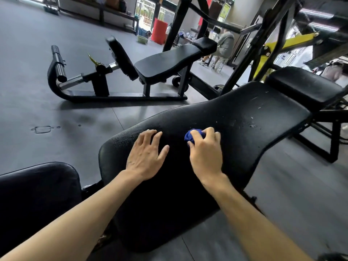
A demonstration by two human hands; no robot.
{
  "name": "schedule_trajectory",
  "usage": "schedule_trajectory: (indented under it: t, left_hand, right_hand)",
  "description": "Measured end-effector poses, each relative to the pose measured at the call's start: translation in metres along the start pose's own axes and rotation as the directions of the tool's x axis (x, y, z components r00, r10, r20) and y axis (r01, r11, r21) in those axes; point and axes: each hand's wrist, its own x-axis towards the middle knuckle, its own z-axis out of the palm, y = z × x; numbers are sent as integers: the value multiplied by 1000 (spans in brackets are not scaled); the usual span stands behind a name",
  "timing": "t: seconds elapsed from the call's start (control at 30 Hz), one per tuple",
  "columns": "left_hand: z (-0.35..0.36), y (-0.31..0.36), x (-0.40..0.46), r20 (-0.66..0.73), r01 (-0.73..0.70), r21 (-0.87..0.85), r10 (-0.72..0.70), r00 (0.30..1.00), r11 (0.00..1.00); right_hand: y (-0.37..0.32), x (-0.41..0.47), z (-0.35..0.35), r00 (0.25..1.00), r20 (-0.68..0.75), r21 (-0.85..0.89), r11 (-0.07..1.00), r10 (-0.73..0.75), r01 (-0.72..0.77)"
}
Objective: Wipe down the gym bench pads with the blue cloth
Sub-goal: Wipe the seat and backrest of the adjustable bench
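Gripping bunched blue cloth (194, 135) in curled right hand (206, 155), pressing it on long black vinyl bench pad (244, 117). Left hand (146, 154) lying flat, fingers spread, holding nothing. Pad's long axis running ahead-right; speckled, probably unwiped stretch lying beyond right fingertips.

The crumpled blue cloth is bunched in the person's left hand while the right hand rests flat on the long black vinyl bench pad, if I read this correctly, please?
Not quite: the hands are swapped. The head view shows the crumpled blue cloth bunched in the right hand, while the left hand rests flat on the long black vinyl bench pad.
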Motion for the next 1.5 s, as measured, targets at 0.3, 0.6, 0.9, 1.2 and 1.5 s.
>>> schedule_trajectory:
  t: [0.3, 0.6, 0.9, 1.2, 1.5]
  left_hand:
    - [1, 0, -5, 18, -14, 15, 13, 1000, 1000]
    - [-1, -12, -1, 28, -88, 39, 87, 996, 995]
    - [-9, -34, 0, 35, -129, 74, 127, 991, 989]
    - [-7, -41, 0, 81, -13, 30, 10, 997, 999]
    - [-4, -42, 0, 57, -14, 25, 12, 998, 1000]
  right_hand:
    - [64, 76, -1, 992, 25, -135, 983, 126, -122]
    - [-31, 5, 19, 943, 191, 92, 962, -272, 258]
    - [0, 59, 21, 994, 37, -119, 988, 104, -98]
    - [-4, 59, 38, 975, 115, -71, 978, -188, 196]
    - [-55, 42, 57, 981, 129, 38, 989, -147, 143]
